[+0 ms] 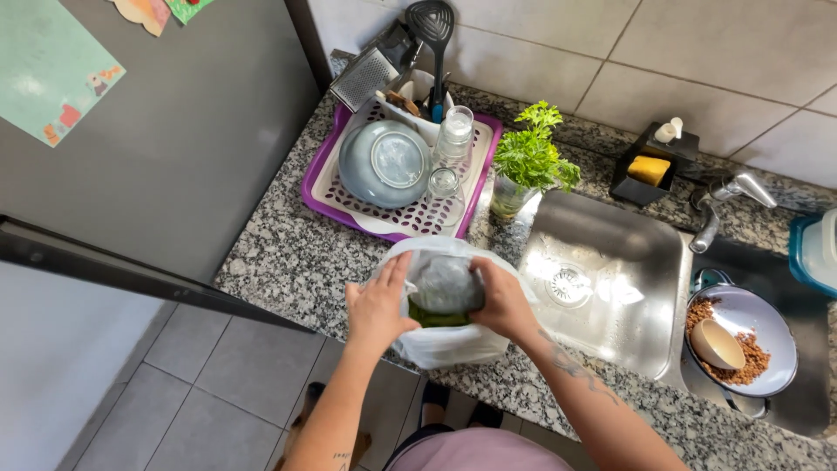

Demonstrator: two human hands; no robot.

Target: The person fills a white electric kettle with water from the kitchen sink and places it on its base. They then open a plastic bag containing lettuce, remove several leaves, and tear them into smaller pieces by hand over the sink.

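Holding the translucent white plastic bag [449, 340] open on the speckled granite counter [288, 262], your left hand [379, 305] and right hand [504, 301] curl their fingers around a grey plastic-wrapped bundle [446, 283]. It sits squarely between both palms, equally near each, over leafy greens [436, 317]; its long axis runs hand to hand.

Both hands [440, 305] cupped together (fingers curled), forearms converging
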